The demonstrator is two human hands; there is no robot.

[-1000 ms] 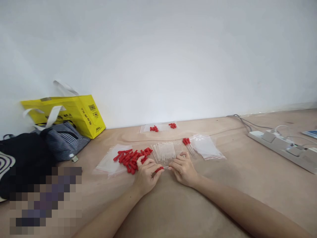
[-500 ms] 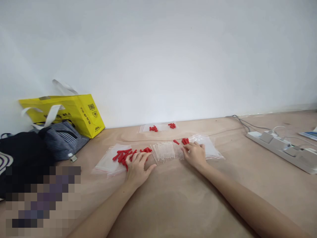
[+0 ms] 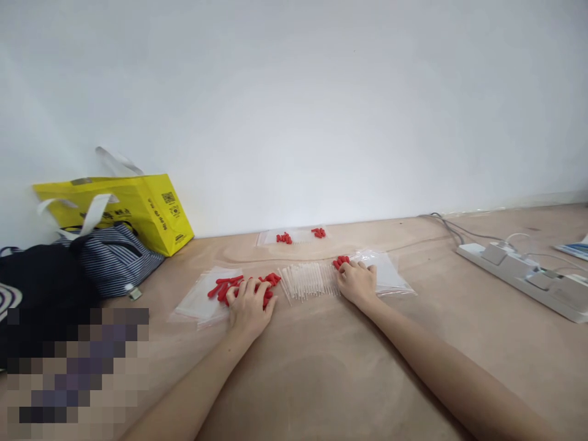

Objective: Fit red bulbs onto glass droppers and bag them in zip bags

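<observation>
My left hand (image 3: 248,308) lies over a pile of red rubber dropper bulbs (image 3: 227,283), fingers apart and bent down among them; no bulb is visibly gripped. Beside it, a row of thin clear tubes (image 3: 309,280) is spread side by side on the table. At the right end of that row, my right hand (image 3: 358,282) is closed, with its fingers curled against a small cluster of red dropper bulbs (image 3: 340,262). Its fingertips are partly hidden. Clear plastic bags (image 3: 388,272) stick out beyond the right hand, and more bags (image 3: 195,301) lie under the left pile.
Near the wall, a clear bag (image 3: 301,236) holds tubes and red bulbs. A yellow bag (image 3: 158,214), a striped pouch (image 3: 124,260) and a black bag (image 3: 50,288) stand at left. A white power strip (image 3: 519,282) with plugs and cables is at right.
My left hand has drawn slightly left over the red pile. My right hand has shifted a little left, and the single red bulb that lay apart no longer shows there.
</observation>
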